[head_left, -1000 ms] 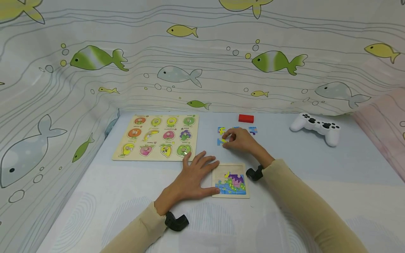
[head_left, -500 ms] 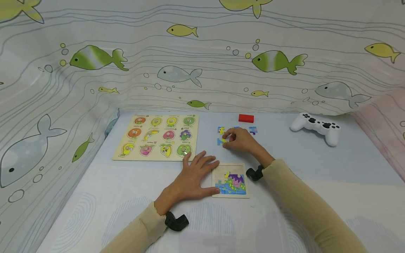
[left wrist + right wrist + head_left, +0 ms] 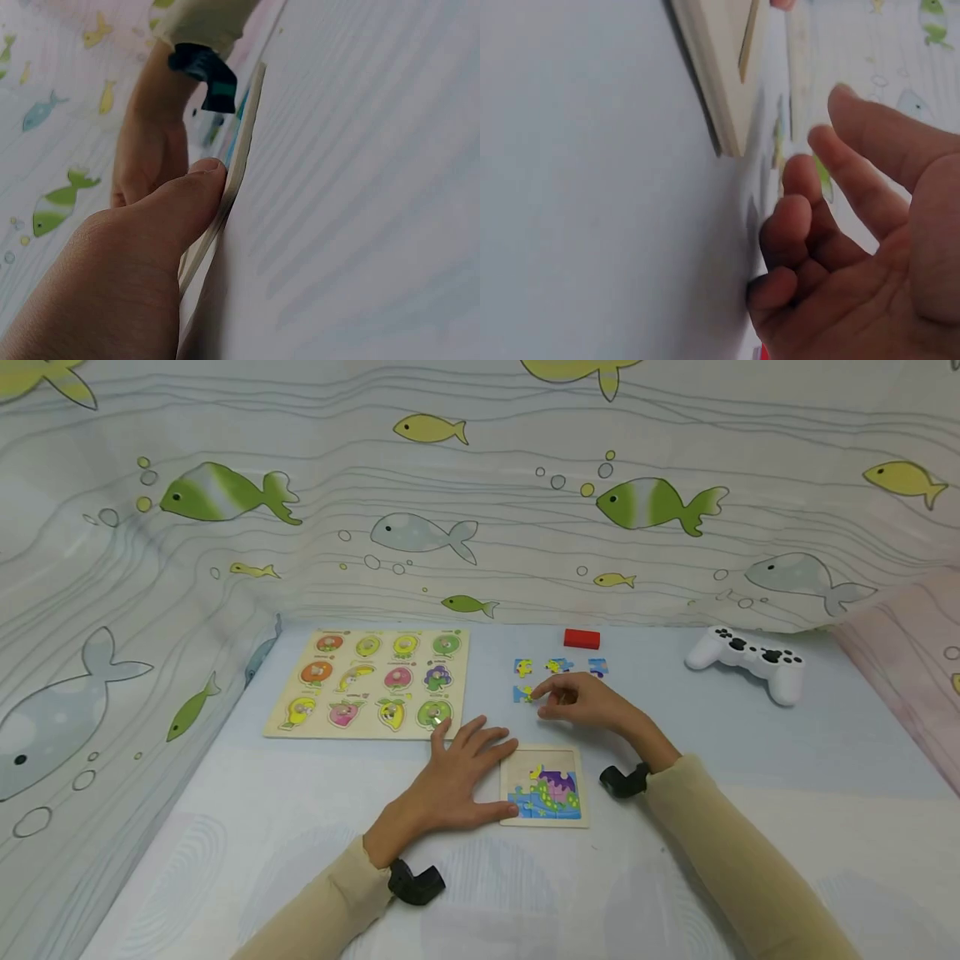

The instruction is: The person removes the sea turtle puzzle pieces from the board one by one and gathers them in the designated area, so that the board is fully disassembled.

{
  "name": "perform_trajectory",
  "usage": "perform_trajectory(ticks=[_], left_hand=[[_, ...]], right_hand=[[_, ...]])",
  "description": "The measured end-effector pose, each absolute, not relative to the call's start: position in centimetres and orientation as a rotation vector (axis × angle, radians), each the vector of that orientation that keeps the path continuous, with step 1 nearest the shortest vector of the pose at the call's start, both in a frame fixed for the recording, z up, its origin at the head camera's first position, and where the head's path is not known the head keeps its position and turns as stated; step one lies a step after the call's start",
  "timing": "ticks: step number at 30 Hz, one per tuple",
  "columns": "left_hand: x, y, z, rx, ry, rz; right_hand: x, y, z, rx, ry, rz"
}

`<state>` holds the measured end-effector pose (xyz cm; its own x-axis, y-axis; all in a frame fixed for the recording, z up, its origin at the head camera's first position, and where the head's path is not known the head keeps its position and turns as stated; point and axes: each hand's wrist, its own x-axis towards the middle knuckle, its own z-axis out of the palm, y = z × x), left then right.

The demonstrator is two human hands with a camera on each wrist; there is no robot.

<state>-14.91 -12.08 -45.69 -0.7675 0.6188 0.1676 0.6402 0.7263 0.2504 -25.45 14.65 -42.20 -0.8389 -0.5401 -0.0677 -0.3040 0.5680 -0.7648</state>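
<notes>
My left hand [image 3: 457, 785] lies with its fingers spread at the left side of a small wooden jigsaw tray [image 3: 521, 762], its thumb on the rim. In the left wrist view that thumb [image 3: 199, 195] touches the tray's edge. Part of an undersea picture [image 3: 551, 797] is assembled inside. Beyond the tray, my right hand [image 3: 588, 703] hovers with loosely curled fingers beside a blue and yellow jigsaw piece [image 3: 521, 694]. Nothing sits between its fingers in the right wrist view. Behind it lie three more pieces, a left one [image 3: 522, 668], a middle one [image 3: 558, 666] and a right one [image 3: 597, 667].
At the left lies a wooden fruit peg board [image 3: 367, 693], its near right corner close to my left fingers. A red block [image 3: 582, 639] is at the back. A white game controller [image 3: 746, 662] rests at the right, before a fish-patterned curtain [image 3: 525, 493].
My right hand has drawn slightly right and nearer, its thumb and index finger now apart. The blue and yellow piece stays on the table. The left hand has kept its place.
</notes>
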Motion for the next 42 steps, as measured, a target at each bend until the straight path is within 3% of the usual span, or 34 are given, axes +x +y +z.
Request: perform_trajectory(ticks=[17,42], left_hand=[[-15.2,-12.1,-45.7,-1.038,-2.859,-0.443],[-15.4,-12.1,-45.7,-1.028,-2.876,-0.448]], right_hand=[[-19.6,16.1,-41.7,-0.902,2.412,-0.985],[-18.5,15.5,-41.2,-0.955,2.445,-0.858]])
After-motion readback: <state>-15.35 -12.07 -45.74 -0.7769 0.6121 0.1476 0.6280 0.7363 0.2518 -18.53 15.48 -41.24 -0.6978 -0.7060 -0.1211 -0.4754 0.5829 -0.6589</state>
